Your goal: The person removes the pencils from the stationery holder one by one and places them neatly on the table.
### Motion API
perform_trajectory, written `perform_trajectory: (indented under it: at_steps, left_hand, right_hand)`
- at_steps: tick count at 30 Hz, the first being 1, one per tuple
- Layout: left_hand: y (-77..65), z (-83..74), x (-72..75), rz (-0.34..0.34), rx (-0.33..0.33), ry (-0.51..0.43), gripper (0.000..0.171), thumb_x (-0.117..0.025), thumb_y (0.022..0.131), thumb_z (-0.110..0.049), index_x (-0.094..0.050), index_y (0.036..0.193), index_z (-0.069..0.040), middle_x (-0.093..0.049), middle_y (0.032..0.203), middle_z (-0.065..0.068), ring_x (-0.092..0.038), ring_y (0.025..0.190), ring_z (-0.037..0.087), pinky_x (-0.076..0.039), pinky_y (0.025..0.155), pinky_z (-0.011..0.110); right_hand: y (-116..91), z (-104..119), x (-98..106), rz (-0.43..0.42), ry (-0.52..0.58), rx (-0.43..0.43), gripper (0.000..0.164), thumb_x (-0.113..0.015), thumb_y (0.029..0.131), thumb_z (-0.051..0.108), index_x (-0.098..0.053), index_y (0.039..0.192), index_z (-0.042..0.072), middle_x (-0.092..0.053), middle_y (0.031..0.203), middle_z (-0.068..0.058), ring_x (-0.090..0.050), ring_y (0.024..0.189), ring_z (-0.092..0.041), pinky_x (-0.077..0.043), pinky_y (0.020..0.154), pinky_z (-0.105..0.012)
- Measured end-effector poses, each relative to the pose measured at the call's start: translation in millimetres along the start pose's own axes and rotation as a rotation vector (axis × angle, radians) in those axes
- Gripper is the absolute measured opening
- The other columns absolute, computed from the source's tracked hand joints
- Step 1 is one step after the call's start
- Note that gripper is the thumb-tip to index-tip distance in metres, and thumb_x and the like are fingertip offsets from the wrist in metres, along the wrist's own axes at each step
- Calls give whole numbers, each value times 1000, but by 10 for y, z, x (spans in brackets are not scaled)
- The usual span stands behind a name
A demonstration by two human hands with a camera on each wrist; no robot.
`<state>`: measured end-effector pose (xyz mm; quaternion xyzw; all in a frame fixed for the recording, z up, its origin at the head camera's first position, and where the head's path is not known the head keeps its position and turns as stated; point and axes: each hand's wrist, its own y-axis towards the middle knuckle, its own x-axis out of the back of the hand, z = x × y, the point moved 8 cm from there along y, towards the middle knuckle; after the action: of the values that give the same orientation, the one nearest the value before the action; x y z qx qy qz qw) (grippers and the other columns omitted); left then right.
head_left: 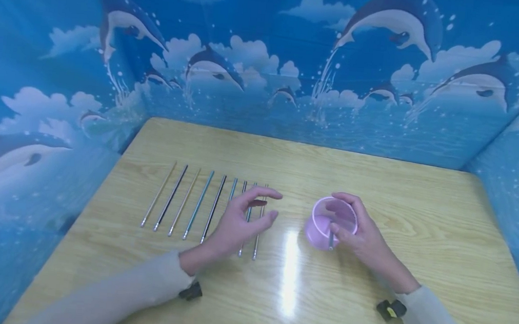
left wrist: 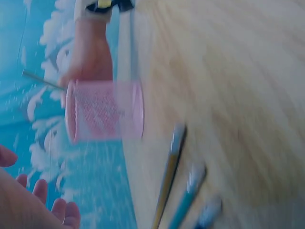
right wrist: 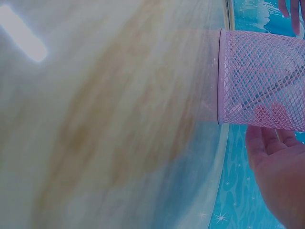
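A pink mesh pencil cup (head_left: 318,234) stands upright on the table, gripped by my right hand (head_left: 366,238) from its right side, with the thumb near the rim and the fingers behind. One pencil (left wrist: 43,78) leans inside the cup and pokes out past the rim. Over the right end of a row of pencils is my left hand (head_left: 237,224), holding nothing, its thumb and fingers bent and apart. Beneath that hand, parts of several pencils are hidden. The rightmost pencil (head_left: 257,239) is yellowish, and a teal pencil (left wrist: 186,195) lies beside it.
Further left in the row lie more pencils, among them a dark one (head_left: 171,198) and a teal one (head_left: 198,204), roughly parallel. The wood-grain table (head_left: 444,224) meets a blue dolphin-print curtain (head_left: 255,105) at its back edge. Light glares off the tabletop between the hands.
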<state>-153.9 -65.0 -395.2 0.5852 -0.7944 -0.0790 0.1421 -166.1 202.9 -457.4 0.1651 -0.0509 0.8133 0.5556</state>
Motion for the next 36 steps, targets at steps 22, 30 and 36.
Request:
perform_trajectory:
  at_steps: [22, 30, 36]
  left_hand:
    - [-38, -7, -967, 268, 21, -56, 29, -79, 98, -1, -78, 126, -8, -70, 136, 3, -65, 111, 14, -65, 89, 35]
    - [34, -27, -948, 233, -85, 15, 22, -82, 95, -1, -82, 115, -9, -74, 128, 2, -67, 110, 15, -64, 85, 31]
    - [69, -191, -863, 182, -172, -56, 23, -78, 96, 4, -78, 117, -4, -77, 124, 8, -68, 116, 11, -63, 96, 38]
  right_hand:
    - [0, 36, -7, 8, -15, 17, 65, -69, 107, 5, -38, 163, 16, -58, 151, -13, -59, 133, -38, -57, 103, -30]
    - [-9, 2, -19, 8, -17, 10, 64, -68, 108, 7, -38, 163, 20, -59, 151, -9, -59, 134, -34, -56, 104, -30]
    - [-12, -4, -8, 6, -23, -13, 66, -70, 107, 7, -38, 164, 19, -59, 152, -4, -58, 137, -30, -50, 112, -44]
